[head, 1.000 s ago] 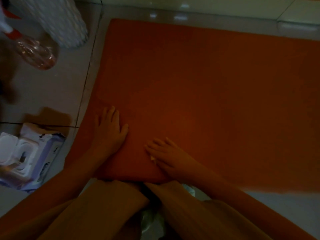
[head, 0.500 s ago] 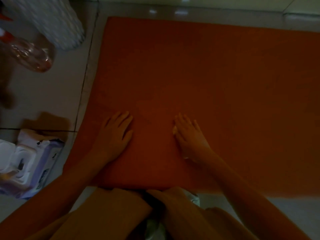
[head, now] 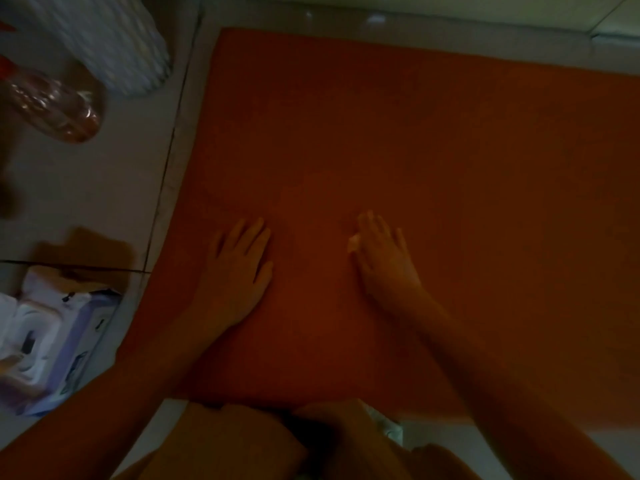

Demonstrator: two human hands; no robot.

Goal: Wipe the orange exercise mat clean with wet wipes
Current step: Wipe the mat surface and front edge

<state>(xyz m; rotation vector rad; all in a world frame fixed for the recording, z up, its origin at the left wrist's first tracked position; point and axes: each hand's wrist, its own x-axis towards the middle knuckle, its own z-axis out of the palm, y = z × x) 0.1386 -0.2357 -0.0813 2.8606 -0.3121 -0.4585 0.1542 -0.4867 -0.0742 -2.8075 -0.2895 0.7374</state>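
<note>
Right hand, flat, presses wet wipe onto orange exercise mat; left hand, at 9 o'clock, flat, presumably braces it against sliding.

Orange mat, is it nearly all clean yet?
Not yet, probably. A wipe is out of the pack and under the right hand, which presses it on the near part of the mat; the left hand lies flat beside it. No wet patches show, so the far and right stretches probably need wiping.
</note>
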